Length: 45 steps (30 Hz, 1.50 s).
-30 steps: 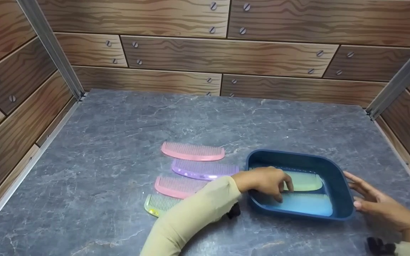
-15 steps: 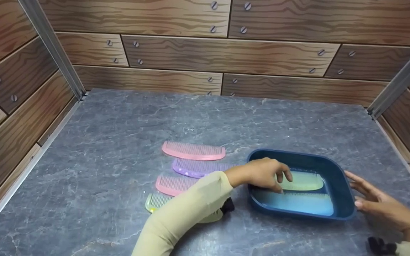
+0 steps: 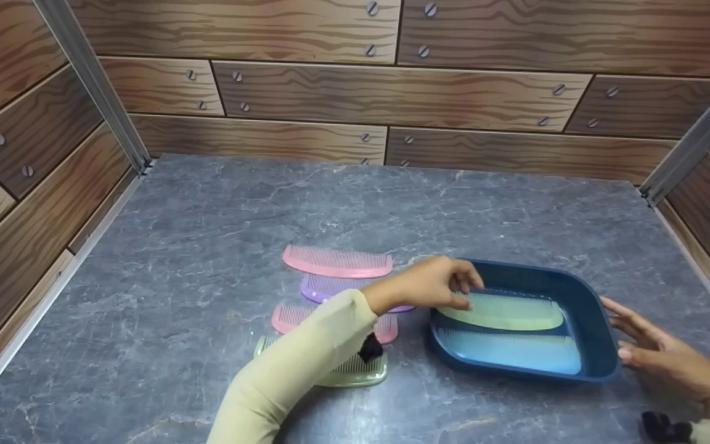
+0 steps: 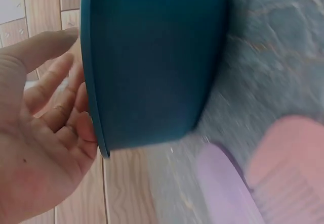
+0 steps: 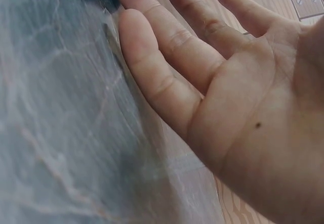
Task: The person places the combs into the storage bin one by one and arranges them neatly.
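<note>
A dark blue plastic tub (image 3: 595, 333) stands on the right side of the table. A pale green comb (image 3: 515, 313) and a light blue comb (image 3: 515, 350) lie side by side in it. My left hand (image 3: 435, 283) is over the tub's left rim, fingers loosely bent, holding nothing. The left wrist view shows those fingers close to the rim of the tub (image 4: 147, 72). On the right, my right hand (image 3: 669, 361) rests its extended fingertips against the tub's outer wall. Its palm shows bare in the right wrist view.
Left of the tub, a pink comb (image 3: 338, 262), a purple comb (image 3: 318, 290), another pink comb (image 3: 290, 317) and a green comb (image 3: 358, 376) lie in a rough column on the grey marbled table (image 3: 207, 246). My left sleeve partly covers them. Wood-patterned walls (image 3: 330, 92) surround the table.
My left hand has risen from over the combs in the tub and moved left to the rim, uncovering more of both combs. My right hand has stayed at the tub's side.
</note>
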Each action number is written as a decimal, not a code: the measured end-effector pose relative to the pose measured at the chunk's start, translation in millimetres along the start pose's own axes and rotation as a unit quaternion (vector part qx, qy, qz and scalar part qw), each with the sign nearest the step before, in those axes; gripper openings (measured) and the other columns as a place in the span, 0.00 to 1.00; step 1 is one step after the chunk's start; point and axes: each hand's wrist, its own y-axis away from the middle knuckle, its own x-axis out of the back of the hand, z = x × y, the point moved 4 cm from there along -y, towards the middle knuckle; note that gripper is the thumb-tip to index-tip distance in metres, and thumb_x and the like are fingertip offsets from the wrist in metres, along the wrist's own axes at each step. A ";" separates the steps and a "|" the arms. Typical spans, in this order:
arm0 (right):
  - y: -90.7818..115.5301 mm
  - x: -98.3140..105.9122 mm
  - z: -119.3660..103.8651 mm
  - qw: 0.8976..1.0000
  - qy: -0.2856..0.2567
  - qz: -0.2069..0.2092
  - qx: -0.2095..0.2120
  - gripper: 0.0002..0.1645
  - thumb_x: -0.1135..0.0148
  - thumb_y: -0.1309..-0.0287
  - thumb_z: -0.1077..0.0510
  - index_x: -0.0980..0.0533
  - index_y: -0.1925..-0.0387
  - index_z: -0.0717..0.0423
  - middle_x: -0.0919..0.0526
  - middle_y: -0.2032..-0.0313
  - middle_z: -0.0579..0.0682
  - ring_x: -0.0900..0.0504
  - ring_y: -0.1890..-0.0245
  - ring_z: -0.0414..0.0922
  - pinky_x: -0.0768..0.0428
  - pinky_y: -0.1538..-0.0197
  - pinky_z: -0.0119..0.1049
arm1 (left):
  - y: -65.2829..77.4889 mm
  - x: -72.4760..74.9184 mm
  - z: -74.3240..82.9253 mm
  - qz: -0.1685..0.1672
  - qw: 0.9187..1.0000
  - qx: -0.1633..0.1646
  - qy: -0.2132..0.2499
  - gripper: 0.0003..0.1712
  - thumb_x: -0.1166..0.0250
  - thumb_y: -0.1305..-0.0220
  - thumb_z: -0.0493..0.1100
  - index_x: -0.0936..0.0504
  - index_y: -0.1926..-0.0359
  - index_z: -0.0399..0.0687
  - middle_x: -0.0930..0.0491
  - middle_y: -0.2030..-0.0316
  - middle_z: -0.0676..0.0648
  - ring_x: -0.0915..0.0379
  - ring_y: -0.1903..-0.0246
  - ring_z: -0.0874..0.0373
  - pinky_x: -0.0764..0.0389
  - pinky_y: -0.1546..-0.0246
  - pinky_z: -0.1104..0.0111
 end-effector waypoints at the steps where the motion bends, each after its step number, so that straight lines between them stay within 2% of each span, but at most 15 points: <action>1: 0.0 0.0 -0.7 1.000 0.008 0.001 0.004 0.43 0.56 0.30 0.65 0.62 0.24 0.42 0.40 0.40 0.25 0.34 0.43 0.21 0.24 0.48 0.32 | 2.0 2.3 -2.1 0.011 1.000 0.002 0.007 0.19 0.30 0.43 0.39 0.19 0.49 0.43 0.16 0.57 0.42 0.21 0.59 0.57 0.27 0.60 0.82; 4: -0.8 -1.0 -1.4 1.000 0.002 -0.006 0.006 0.43 0.56 0.30 0.65 0.63 0.24 0.42 0.40 0.40 0.24 0.34 0.43 0.20 0.23 0.49 0.32 | 8.7 8.9 -9.2 0.037 0.999 0.010 0.020 0.19 0.30 0.44 0.39 0.19 0.51 0.42 0.16 0.57 0.43 0.22 0.60 0.60 0.26 0.58 0.82; 9: -1.2 -3.5 -0.2 0.998 -0.055 -0.013 -0.014 0.43 0.56 0.30 0.65 0.62 0.24 0.37 0.41 0.38 0.27 0.31 0.41 0.26 0.25 0.44 0.35 | 22.6 19.8 -23.5 0.064 0.996 0.024 0.051 0.19 0.29 0.45 0.39 0.19 0.52 0.42 0.17 0.59 0.42 0.26 0.64 0.64 0.25 0.60 0.79; 14: -2.0 -3.1 -2.2 1.000 -0.023 -0.010 0.006 0.43 0.56 0.30 0.66 0.62 0.24 0.41 0.39 0.39 0.25 0.33 0.42 0.22 0.24 0.47 0.32 | 39.5 30.2 -38.9 0.077 0.992 0.039 0.087 0.19 0.29 0.46 0.38 0.20 0.52 0.40 0.19 0.58 0.40 0.28 0.64 0.64 0.25 0.59 0.76; 16: -2.0 -2.7 -2.2 1.000 -0.026 -0.011 0.006 0.43 0.56 0.30 0.65 0.62 0.24 0.41 0.38 0.39 0.25 0.32 0.42 0.23 0.24 0.47 0.32 | 46.3 34.5 -43.7 0.079 0.991 0.044 0.094 0.20 0.29 0.46 0.38 0.20 0.51 0.39 0.19 0.57 0.39 0.28 0.63 0.63 0.25 0.58 0.75; 20: -1.3 -1.6 -0.9 1.000 -0.025 -0.008 0.000 0.43 0.56 0.30 0.65 0.62 0.24 0.39 0.38 0.40 0.24 0.32 0.43 0.23 0.25 0.47 0.32 | 58.5 43.1 -52.7 0.086 0.990 0.056 0.093 0.22 0.30 0.45 0.39 0.21 0.49 0.39 0.20 0.55 0.36 0.28 0.61 0.61 0.25 0.56 0.72; 26: -1.9 -1.3 -0.1 1.000 -0.014 -0.010 0.000 0.43 0.56 0.30 0.65 0.63 0.24 0.40 0.38 0.40 0.24 0.32 0.42 0.23 0.25 0.46 0.32 | 77.1 54.5 -67.4 0.110 0.988 0.069 0.082 0.23 0.30 0.46 0.39 0.21 0.49 0.39 0.19 0.57 0.39 0.28 0.60 0.58 0.24 0.53 0.69; 31: -1.9 0.1 2.4 1.000 0.008 -0.005 -0.008 0.43 0.56 0.30 0.64 0.63 0.24 0.41 0.39 0.41 0.20 0.34 0.44 0.18 0.25 0.48 0.29 | 92.6 62.4 -77.2 0.128 0.986 0.081 0.072 0.22 0.30 0.46 0.39 0.21 0.50 0.37 0.19 0.58 0.41 0.27 0.60 0.57 0.25 0.55 0.69; 38: -1.1 2.6 3.2 1.000 -0.017 -0.006 0.007 0.43 0.56 0.31 0.66 0.61 0.24 0.41 0.36 0.40 0.23 0.32 0.43 0.23 0.25 0.47 0.29 | 110.0 71.2 -88.5 0.135 0.983 0.101 0.070 0.23 0.30 0.47 0.38 0.21 0.49 0.37 0.19 0.56 0.37 0.27 0.58 0.52 0.26 0.54 0.68; 43: -1.5 2.5 3.9 0.999 -0.047 -0.011 -0.014 0.43 0.56 0.30 0.65 0.61 0.24 0.37 0.37 0.40 0.25 0.30 0.42 0.27 0.25 0.45 0.33 | 123.5 76.9 -100.0 0.142 0.981 0.112 0.072 0.24 0.30 0.47 0.38 0.22 0.49 0.36 0.20 0.56 0.37 0.26 0.55 0.46 0.26 0.53 0.65; 45: -1.4 2.3 3.0 0.999 -0.048 -0.010 -0.013 0.43 0.56 0.30 0.65 0.61 0.24 0.38 0.37 0.40 0.26 0.30 0.42 0.28 0.25 0.45 0.33 | 129.4 78.0 -104.5 0.145 0.980 0.117 0.075 0.24 0.30 0.48 0.38 0.21 0.49 0.36 0.20 0.57 0.38 0.26 0.56 0.47 0.26 0.53 0.66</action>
